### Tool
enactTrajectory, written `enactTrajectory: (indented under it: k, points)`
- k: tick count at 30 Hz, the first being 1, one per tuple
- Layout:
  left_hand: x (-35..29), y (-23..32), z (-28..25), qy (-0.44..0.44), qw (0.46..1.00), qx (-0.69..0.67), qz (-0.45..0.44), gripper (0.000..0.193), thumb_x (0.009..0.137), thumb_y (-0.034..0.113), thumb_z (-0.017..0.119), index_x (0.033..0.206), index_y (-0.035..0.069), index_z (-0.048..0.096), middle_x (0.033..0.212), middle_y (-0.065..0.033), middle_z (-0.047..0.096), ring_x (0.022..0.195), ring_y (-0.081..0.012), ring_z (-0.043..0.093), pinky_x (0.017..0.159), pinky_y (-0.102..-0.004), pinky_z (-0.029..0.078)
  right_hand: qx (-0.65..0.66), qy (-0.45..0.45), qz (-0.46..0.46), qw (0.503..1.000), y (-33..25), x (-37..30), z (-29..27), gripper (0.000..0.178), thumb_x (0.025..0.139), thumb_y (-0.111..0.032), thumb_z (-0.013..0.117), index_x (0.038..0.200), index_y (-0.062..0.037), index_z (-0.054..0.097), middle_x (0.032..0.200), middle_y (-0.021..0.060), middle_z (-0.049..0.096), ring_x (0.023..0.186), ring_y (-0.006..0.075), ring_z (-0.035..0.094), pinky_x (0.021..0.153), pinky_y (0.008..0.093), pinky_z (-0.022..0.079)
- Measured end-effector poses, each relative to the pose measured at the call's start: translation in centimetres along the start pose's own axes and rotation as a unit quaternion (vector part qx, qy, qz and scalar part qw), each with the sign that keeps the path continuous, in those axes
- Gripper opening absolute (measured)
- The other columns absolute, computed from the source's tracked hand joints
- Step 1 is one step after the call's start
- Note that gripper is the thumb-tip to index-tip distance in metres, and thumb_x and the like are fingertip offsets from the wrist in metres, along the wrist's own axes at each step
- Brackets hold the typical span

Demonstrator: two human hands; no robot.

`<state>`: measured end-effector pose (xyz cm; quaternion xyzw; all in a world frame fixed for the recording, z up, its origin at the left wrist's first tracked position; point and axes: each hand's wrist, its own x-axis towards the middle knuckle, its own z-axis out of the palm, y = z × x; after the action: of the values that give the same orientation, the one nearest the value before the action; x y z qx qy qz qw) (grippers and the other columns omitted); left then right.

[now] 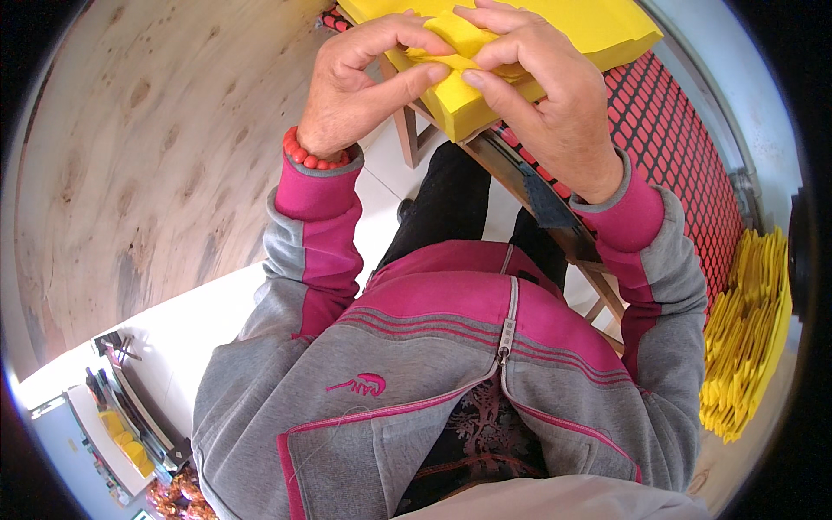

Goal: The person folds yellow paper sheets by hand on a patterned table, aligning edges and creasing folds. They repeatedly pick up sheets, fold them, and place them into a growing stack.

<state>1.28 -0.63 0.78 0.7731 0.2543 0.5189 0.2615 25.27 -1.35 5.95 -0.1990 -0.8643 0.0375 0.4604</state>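
Observation:
Yellow fabric (459, 100), soft and folded like non-woven cloth, hangs slightly over the edge of a low wooden stand in front of me. My left hand (351, 87), with a red bead bracelet at the wrist, pinches a raised fold of it between thumb and fingers. From the other side my right hand (555, 91) grips the same fabric, its thumb and index finger close to the left fingertips. Beyond the hands a wider flat yellow sheet (607, 26) spreads out to the right. The far fingers of both hands are partly hidden by the fabric.
A large plywood board (156, 156) fills the left side. Red-and-black patterned cloth (676, 130) covers a surface at right, and a stack of folded yellow pieces (745, 338) stands beyond it. A dark blue cloth scrap (544, 204) hangs by the wooden frame (594, 269).

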Motion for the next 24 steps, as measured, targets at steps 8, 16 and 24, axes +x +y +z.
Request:
enactTrajectory:
  k: [8, 16, 24]
  points:
    - [-0.3, -0.3, 0.8, 0.115, 0.984, -0.096, -0.101, 0.017, 0.095, -0.004, 0.069, 0.111, -0.001, 0.066, 0.107, -0.0078, 0.072, 0.099, -0.0141, 0.068, 0.091, -0.0277, 0.053, 0.032, 0.046, 0.035, 0.998, -3.2, -1.0, -3.4, 0.015, 0.085, -0.005, 0.075, 0.097, -0.0018, 0.066, 0.110, 0.0178, 0.071, 0.095, 0.0335, 0.070, 0.082, 0.0362, 0.056]
    - [0.4, 0.6, 2.0, 0.128, 0.986, -0.102, -0.010, 0.010, 0.097, -0.002, 0.063, 0.107, 0.001, 0.065, 0.094, -0.0026, 0.068, 0.084, -0.0092, 0.062, 0.077, -0.0228, 0.048, 0.169, -0.216, 0.244, 0.930, -5.7, -16.7, -2.9, 0.015, 0.091, -0.011, 0.070, 0.102, -0.0056, 0.063, 0.107, 0.0123, 0.068, 0.098, 0.0308, 0.068, 0.082, 0.0379, 0.057]
    - [0.6, -2.6, 0.8, 0.207, 0.977, -0.029, 0.026, 0.016, 0.095, -0.004, 0.070, 0.107, 0.000, 0.062, 0.101, -0.0095, 0.072, 0.092, -0.0140, 0.069, 0.087, -0.0263, 0.054, -0.247, -0.227, 0.327, 0.883, -1.6, -27.6, -0.9, 0.027, 0.088, -0.014, 0.072, 0.112, -0.0016, 0.067, 0.124, 0.0141, 0.068, 0.114, 0.0333, 0.065, 0.095, 0.0407, 0.052]
